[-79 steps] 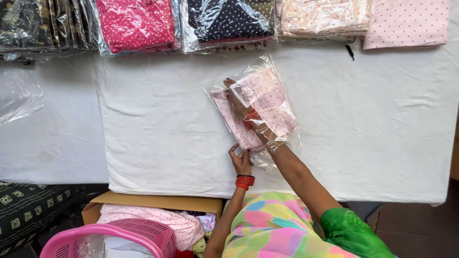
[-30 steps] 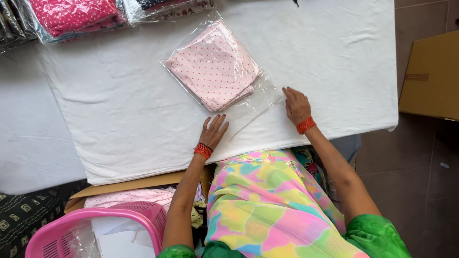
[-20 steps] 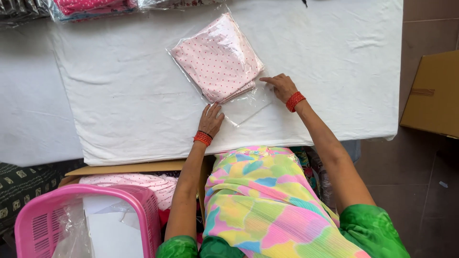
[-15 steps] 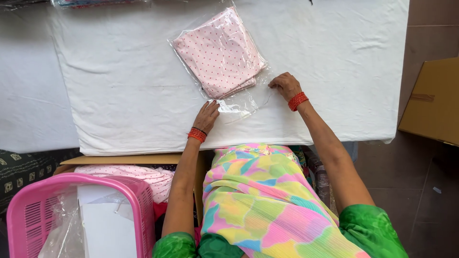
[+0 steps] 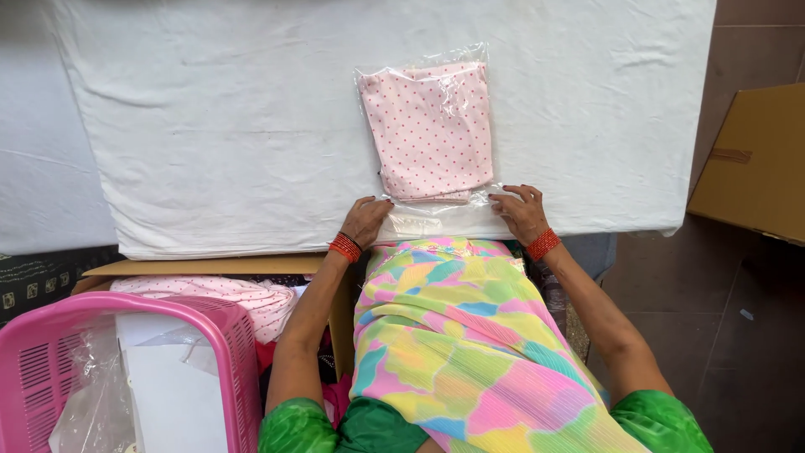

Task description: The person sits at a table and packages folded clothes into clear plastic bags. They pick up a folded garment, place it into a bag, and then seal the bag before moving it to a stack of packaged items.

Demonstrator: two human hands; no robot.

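Note:
A folded pink cloth with red dots (image 5: 434, 130) lies inside a clear plastic bag (image 5: 419, 67) on the table's white sheet (image 5: 210, 126). The bag sits straight, its open flap (image 5: 436, 222) at the near table edge. My left hand (image 5: 366, 221) presses on the flap's left corner. My right hand (image 5: 520, 214) rests on the flap's right corner, fingers spread. Both wrists wear red bangles.
A pink plastic basket (image 5: 218, 335) with clear bags and white sheets stands at lower left, beside an open cardboard box (image 5: 210, 267) holding pink cloth. Another brown cardboard box (image 5: 755, 159) stands on the floor at right. The table's right edge lies near it.
The bagged cloth has turned from tilted to straight and slid toward the near edge. Both hands have moved onto the bag's flap corners. The view has shifted, so the far stacks are gone.

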